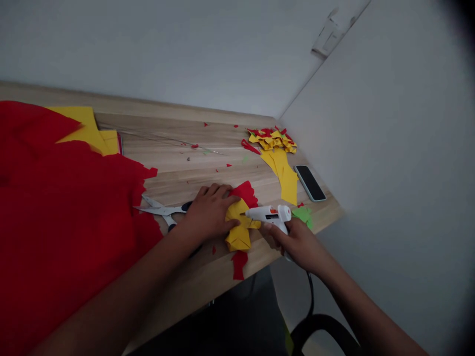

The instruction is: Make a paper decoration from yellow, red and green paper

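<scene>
My right hand is wrapped around a white hot glue gun. Its nozzle points left, at the middle of a folded yellow paper piece on the table. With thumb and index finger apart, my left hand holds that piece down from its left side. A red paper piece with a wavy edge lies just behind it, and a small red strip sits in front. Scissors lie with blades spread beside my left hand, their handles partly covered by it.
A big red sheet covers the table's left, with yellow sheets behind it. Thin wires lie at the back. To the right are folded yellow and red pieces, yellow strips, a phone and green scraps.
</scene>
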The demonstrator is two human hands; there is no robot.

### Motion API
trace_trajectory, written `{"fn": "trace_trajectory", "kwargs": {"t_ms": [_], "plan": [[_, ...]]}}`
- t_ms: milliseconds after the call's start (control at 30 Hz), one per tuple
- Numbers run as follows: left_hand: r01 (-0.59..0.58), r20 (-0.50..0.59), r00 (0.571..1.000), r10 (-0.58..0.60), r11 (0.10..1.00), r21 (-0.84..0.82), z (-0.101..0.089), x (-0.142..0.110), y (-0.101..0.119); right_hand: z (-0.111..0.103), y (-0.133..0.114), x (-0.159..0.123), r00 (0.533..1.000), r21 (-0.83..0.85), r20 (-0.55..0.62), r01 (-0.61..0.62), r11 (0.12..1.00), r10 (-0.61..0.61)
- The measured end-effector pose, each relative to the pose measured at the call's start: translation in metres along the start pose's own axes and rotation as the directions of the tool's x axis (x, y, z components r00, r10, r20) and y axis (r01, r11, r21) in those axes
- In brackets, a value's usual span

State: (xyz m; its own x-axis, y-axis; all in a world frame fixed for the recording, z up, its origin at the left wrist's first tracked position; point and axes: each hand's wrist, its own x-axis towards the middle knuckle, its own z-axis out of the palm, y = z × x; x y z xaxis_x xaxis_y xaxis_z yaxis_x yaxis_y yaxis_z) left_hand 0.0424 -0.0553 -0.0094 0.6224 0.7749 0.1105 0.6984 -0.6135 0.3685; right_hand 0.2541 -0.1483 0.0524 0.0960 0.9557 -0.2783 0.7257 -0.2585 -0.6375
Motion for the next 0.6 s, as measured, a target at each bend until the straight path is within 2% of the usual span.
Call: {"fn": "trace_trajectory", "kwargs": {"t_ms": [200,333,400,467,533,567,600], "plan": [[0.002,-0.003,1.000,-0.002,1.000,-0.008,0.001,0.000,0.000,-0.015,0.000,-0.015,0.998,0.086,-0.055,-0.034,0.996,0.039],[0.002,-0.029,1.000,-0.001,0.999,0.041,0.000,0.000,0.000,-0.029,0.008,-0.034,0.965,0.361,-0.193,-0.099,0.928,0.178],[0.002,-0.043,0.999,0.000,0.999,0.052,-0.001,0.001,0.000,-0.029,0.009,-0.043,0.942,0.564,-0.282,0.010,0.826,0.181],[0.021,-0.059,0.998,-0.018,0.998,0.056,-0.006,0.004,-0.001,-0.025,0.006,-0.050,0.900,0.721,-0.408,0.216,0.659,0.152],[0.051,-0.080,0.996,-0.046,0.997,0.062,-0.012,0.007,-0.002,-0.019,0.001,-0.051,0.857,0.790,-0.493,0.368,0.491,0.151],[0.059,-0.087,0.995,-0.053,0.996,0.062,-0.016,0.008,-0.003,-0.016,0.000,-0.049,0.855,0.806,-0.495,0.386,0.448,0.156],[0.054,-0.087,0.995,-0.049,0.997,0.057,-0.020,0.009,-0.003,-0.014,-0.001,-0.045,0.873,0.822,-0.462,0.356,0.445,0.155]]}}
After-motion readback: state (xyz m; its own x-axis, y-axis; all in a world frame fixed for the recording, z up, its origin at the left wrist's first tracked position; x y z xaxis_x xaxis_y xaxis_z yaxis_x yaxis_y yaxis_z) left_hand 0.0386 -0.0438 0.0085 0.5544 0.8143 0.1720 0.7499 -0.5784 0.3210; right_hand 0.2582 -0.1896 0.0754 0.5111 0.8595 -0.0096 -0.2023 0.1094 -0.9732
